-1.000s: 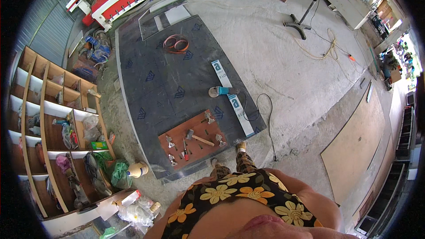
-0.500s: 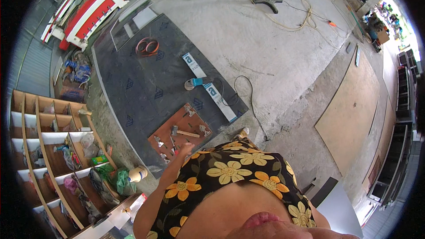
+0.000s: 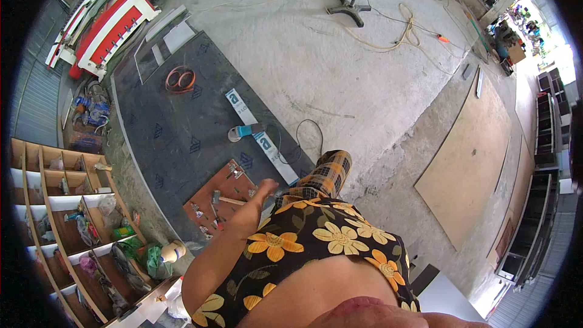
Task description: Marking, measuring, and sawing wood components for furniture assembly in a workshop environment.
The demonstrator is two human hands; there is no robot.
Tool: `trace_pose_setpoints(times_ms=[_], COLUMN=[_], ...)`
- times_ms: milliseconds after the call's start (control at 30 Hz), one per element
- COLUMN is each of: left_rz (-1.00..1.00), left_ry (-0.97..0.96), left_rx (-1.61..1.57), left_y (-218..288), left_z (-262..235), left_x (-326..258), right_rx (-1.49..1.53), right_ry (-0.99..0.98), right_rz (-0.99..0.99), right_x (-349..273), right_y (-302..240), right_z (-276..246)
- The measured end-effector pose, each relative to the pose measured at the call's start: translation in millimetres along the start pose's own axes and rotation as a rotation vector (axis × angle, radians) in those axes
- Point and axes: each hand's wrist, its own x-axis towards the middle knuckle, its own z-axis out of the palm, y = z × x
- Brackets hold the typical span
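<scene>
My left hand is over the right edge of a red-brown wooden board, close to my knee in plaid trousers. Its fingers are too small and turned away to make out. On the board lie a hammer with a wooden handle, partly behind my forearm, and a thin tool with a red handle. Several metal hinges sit near the board's corners; my arm covers part of its near right side. My right hand is out of view.
Under the board is a large dark sheet bearing a blue power tool, a white-and-blue long box and orange coiled bands. Wooden shelves stand left, a red-white machine beyond. A plywood sheet lies right.
My left hand has moved from the board's near right part toward its right edge and my knee. The whole view has shifted, and a plaid trouser leg now shows.
</scene>
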Motion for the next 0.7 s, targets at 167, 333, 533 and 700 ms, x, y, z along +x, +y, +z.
trace_pose_setpoints(times_ms=[167,333,533,700], left_rz=[-0.289,-0.451,-0.538,-0.296], left_ry=[-0.215,-0.187,-0.110,0.158], left_rx=[-0.103,-0.342,-0.749,-0.875], left_y=[66,95,217,297], left_z=[-11,-31,-138,-189], left_x=[51,106,203,288], right_rx=[0.068,0.158,0.219,0.227], right_ry=[0.133,0.192,0.288,0.421], right_rz=[0.014,-0.005,-0.015,0.088], right_x=[22,74,138,187], right_y=[-49,-132,-222,-325], right_z=[-83,-175,-311,-379])
